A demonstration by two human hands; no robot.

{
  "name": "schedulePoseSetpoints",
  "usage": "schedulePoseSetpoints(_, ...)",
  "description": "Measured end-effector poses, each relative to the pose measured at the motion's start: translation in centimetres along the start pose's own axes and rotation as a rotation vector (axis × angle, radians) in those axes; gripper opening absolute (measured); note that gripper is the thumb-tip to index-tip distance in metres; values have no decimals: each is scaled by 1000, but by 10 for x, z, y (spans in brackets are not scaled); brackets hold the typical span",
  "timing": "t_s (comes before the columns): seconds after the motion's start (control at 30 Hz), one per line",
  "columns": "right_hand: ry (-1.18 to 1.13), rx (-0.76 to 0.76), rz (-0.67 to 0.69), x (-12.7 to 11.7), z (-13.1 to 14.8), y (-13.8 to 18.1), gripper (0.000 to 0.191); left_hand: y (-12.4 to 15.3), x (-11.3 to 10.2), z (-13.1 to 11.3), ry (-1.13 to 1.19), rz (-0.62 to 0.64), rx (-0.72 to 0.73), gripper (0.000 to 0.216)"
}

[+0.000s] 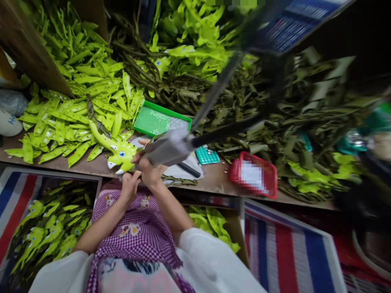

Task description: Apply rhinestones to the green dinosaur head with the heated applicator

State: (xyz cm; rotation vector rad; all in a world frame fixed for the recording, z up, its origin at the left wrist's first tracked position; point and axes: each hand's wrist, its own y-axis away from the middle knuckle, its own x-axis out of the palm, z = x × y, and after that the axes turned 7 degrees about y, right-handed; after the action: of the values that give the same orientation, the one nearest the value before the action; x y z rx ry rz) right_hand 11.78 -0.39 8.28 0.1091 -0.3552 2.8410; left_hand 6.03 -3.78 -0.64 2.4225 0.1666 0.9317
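My left hand (130, 184) is closed on the lower edge of a lime-green dinosaur-shaped toy piece (117, 151) with a blue eye, held at the table's front edge. My right hand (150, 167) is wrapped round a grey tool (171, 148) whose dark handle runs up to the right; the tool's tip sits against the dinosaur piece. A purple checked apron (137, 232) covers my lap below both hands.
Heaps of lime-green pieces (79, 106) and dark olive pieces (275, 122) cover the table. A green tray (160, 120), a small teal tray (207, 155) and a red basket (255, 174) lie near the front edge. A box of finished green dinosaurs (49, 228) stands at lower left.
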Motion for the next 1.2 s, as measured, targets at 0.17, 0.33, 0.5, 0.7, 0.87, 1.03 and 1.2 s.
schedulePoseSetpoints(0.17, -8, -179, -265, -26, 30, -47, 31, 2, -3, -9, -13, 102, 5, 36)
schedulePoseSetpoints(0.33, 43, -230, -403, -81, 4, -114, 35, 4, -5, -15, -53, 131, -53, 35)
schedulePoseSetpoints(0.5, 123, -265, -272, -90, -36, -193, 38, 2, 1, -10, -51, 59, -6, 37)
schedulePoseSetpoints(0.7, 128, -219, -272, -81, -67, -234, 45, 3, 2, -11, -68, 13, -21, 47)
schedulePoseSetpoints(0.87, 121, -222, -256, -86, -80, -231, 46, 3, 5, -12, -86, 23, -32, 46)
schedulePoseSetpoints(1.03, 135, -226, -237, -89, -88, -233, 45, 3, 7, -14, -99, 6, -33, 46)
schedulePoseSetpoints(1.2, 139, -234, -231, -88, -89, -233, 46, 3, 7, -13, -91, 0, -34, 44)
